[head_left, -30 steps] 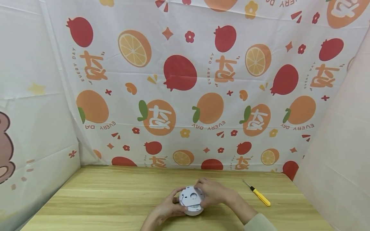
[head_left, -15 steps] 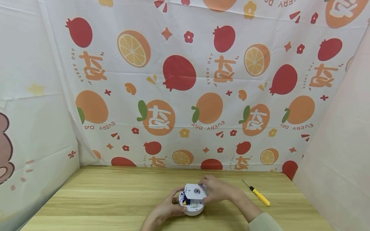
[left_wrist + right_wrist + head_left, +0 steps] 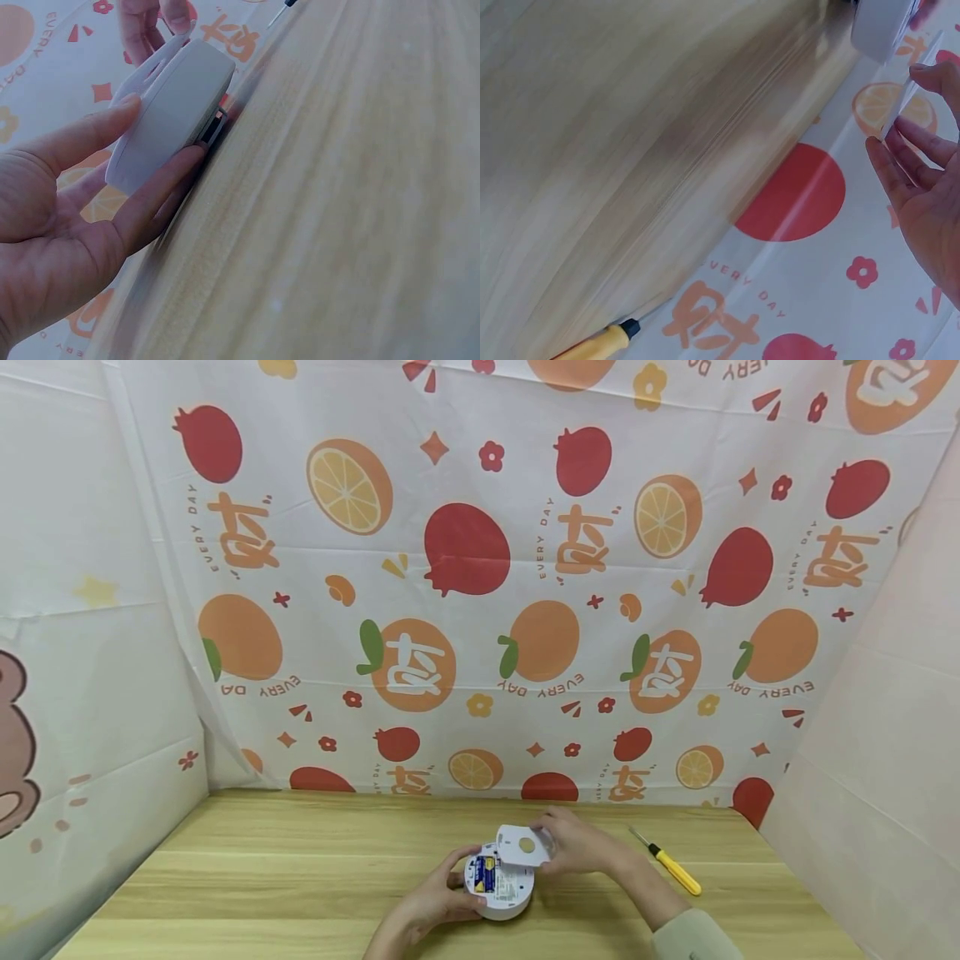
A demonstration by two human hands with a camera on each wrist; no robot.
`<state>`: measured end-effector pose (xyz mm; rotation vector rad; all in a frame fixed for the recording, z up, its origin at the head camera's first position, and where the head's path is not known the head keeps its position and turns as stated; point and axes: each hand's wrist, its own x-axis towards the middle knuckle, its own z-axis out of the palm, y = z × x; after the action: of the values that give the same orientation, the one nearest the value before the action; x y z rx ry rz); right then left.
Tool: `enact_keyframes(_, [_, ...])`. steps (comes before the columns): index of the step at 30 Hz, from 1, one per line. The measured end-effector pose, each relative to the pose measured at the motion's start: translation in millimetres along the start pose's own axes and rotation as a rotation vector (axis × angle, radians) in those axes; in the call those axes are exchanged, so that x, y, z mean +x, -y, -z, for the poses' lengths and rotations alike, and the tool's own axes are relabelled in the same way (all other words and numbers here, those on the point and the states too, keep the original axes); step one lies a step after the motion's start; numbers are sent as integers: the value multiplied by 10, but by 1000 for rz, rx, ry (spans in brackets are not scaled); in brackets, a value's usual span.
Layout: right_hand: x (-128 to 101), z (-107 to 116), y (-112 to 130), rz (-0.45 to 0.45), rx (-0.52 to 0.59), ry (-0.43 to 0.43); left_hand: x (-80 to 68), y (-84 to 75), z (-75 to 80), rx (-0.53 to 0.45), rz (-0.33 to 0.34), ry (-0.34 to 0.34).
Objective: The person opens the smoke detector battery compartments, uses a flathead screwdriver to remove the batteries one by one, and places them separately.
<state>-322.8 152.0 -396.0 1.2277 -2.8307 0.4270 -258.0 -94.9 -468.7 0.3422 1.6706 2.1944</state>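
Note:
A round white battery-powered device [image 3: 510,906] is held by my left hand [image 3: 438,897], thumb on its near upper face and fingers round its side. Its battery compartment lies uncovered, showing blue-and-yellow batteries [image 3: 485,874] and a printed label. My right hand [image 3: 573,843] pinches the white battery cover [image 3: 517,852] by its right edge, lifted above the far right part of the device. In the left wrist view the device [image 3: 169,112] stays gripped between thumb and fingers, just over the table. The right wrist view shows the thin cover [image 3: 911,90] edge-on between thumb and fingertips.
A screwdriver [image 3: 678,872] with a yellow handle and black collar lies on the wooden table [image 3: 300,877], right of my right hand. Behind the table hangs a fruit-printed cloth [image 3: 465,710], with pale cloth walls at both sides.
The right hand has lifted the cover off the device and carried it up and to the right, exposing the batteries. The left hand keeps its hold in the same place.

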Motion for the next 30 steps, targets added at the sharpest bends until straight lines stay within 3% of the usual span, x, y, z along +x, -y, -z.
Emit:
enact_keyframes(13, [-53, 6, -228, -75, 37, -4, 5, 4, 12, 26, -3, -3])
enact_keyframes(30, [-175, 12, -569, -82, 12, -38, 13, 14, 4, 29, -2, -3])
